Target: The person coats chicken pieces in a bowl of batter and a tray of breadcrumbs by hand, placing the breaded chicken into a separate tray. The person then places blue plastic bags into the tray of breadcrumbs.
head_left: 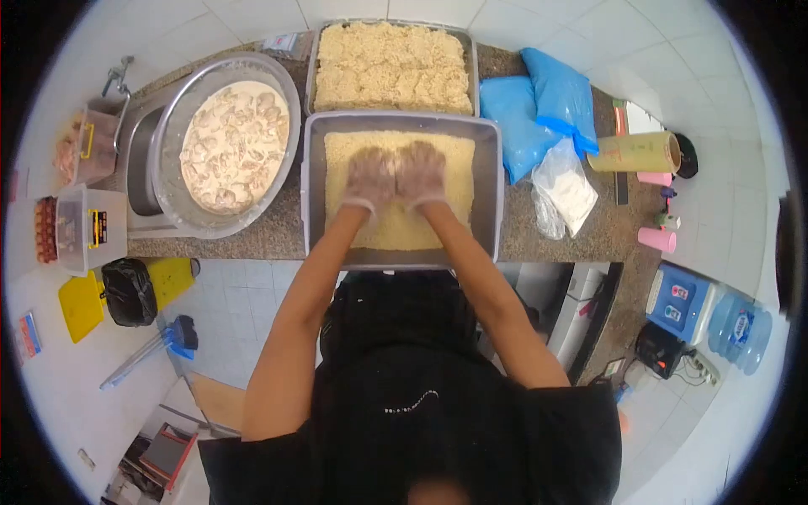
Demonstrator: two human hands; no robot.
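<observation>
My left hand (370,177) and my right hand (421,174), both in clear thin gloves, press side by side into the breadcrumbs (454,202). Their fingers stretch forward over the crumbs and are slightly blurred. A pale, crumb-coated lump shows between the two hands, partly covered by them. The crumbs fill a grey plastic bin (318,231) in front of my body. Behind it, a second bin holds rows of crumb-coated pieces (391,67). To the left, a large metal basin (168,181) contains raw meat pieces, apparently chicken (231,147), in creamy batter.
Blue bags (513,114) and an open bag of white powder (574,198) lie right of the bin. A roll of plastic film (635,152) is farther right. Left of the basin are a sink (143,160) and clear containers (88,227).
</observation>
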